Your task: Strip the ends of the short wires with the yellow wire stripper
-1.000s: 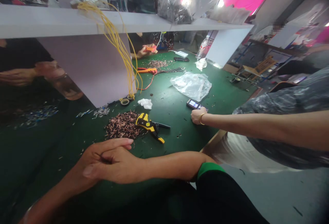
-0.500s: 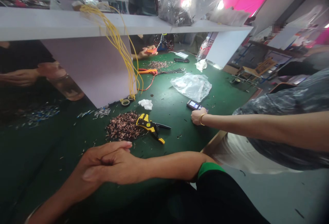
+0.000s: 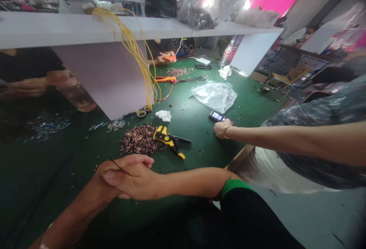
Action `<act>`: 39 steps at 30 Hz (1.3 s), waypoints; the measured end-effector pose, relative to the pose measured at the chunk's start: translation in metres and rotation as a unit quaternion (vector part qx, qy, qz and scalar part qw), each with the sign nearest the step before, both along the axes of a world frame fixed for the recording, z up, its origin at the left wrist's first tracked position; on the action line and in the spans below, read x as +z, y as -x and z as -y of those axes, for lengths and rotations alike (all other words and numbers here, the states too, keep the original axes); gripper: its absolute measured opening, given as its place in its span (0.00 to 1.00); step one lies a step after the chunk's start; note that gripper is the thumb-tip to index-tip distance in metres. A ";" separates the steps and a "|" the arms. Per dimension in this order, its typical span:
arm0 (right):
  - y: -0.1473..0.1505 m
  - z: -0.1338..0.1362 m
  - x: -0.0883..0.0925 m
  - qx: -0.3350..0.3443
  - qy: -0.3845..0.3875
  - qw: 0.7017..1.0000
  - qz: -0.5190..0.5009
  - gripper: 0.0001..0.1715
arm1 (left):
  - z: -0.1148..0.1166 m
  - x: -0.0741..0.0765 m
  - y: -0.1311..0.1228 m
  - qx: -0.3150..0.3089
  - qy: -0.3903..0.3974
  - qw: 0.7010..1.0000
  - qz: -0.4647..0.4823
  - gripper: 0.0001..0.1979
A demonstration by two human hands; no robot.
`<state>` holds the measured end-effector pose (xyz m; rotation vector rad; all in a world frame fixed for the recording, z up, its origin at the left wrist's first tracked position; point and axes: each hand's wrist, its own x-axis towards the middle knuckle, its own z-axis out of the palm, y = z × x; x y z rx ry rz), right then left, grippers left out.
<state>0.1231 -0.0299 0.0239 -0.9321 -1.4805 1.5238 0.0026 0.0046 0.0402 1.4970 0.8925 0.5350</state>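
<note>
My left hand [image 3: 105, 182] and my right hand [image 3: 140, 180] are pressed together low in the view, fingers folded against each other. Both are closed, and the overlap hides what lies between them. A thin dark strand [image 3: 116, 165] shows across the right hand near its thumb; whether it is gripped I cannot tell. Just beyond the hands is a heap of short copper-coloured wire bits [image 3: 138, 139]. Yellow-and-black wire strippers [image 3: 168, 139] lie at the heap's right edge, touched by neither hand.
A co-worker's hand [image 3: 222, 129] holds a handheld device [image 3: 216, 116] at right. Tape rolls [image 3: 141, 114], white crumpled tissue [image 3: 164, 115] and a clear plastic bag [image 3: 215, 94] lie on the green table [image 3: 197, 173]. Yellow wires [image 3: 134, 55] hang from the shelf [image 3: 71, 32]. Other hands [image 3: 162, 58] work beyond.
My clasped hands have shifted slightly right and turned against each other. The dark strand now shows across the right hand. The strippers and heap stay put.
</note>
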 end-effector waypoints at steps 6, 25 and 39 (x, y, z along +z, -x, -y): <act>-0.022 -0.009 0.011 -0.064 -0.058 0.991 -0.098 0.32 | -0.008 0.019 0.008 0.127 0.018 0.990 0.049 0.19; -0.032 -0.013 0.007 -0.216 -0.143 0.966 0.008 0.29 | 0.000 0.001 0.000 0.071 -0.023 0.997 -0.037 0.15; -0.042 -0.026 -0.003 -0.215 -0.043 0.970 -0.106 0.37 | -0.012 0.011 0.007 0.107 -0.188 0.965 -0.149 0.13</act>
